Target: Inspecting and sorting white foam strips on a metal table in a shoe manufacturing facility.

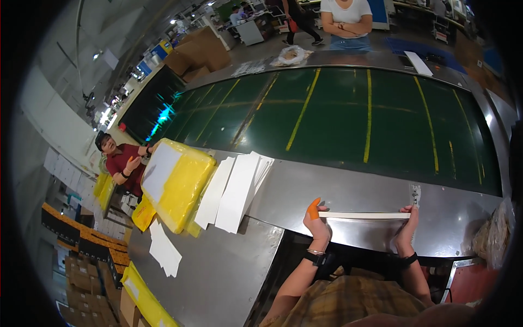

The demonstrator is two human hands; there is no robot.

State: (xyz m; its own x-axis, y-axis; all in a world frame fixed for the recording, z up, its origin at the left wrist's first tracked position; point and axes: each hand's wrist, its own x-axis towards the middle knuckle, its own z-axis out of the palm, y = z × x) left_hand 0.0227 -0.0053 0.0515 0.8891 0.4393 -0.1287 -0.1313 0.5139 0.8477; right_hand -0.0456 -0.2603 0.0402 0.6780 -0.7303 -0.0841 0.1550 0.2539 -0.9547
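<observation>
My left hand (318,224), with orange finger covers and a dark wristband, grips one end of a thin white strip, seen edge-on, perhaps a stack of card strips (364,215). The other end is in my right hand (406,231), so the strip spans level between both, above the steel table edge (348,191). White card strips (238,193) lie fanned out to the left, beside a big yellow plastic-wrapped bundle (188,177) with a pale panel. A few smaller white pieces (164,250) rest near that bundle.
Beyond the table runs a green conveyor belt (332,120) with yellow lines. A co-worker in a red shirt (124,163) is behind the yellow bundle; another person (347,22) stands across the belt, arms crossed. Clear plastic bags (493,234) hang at the right.
</observation>
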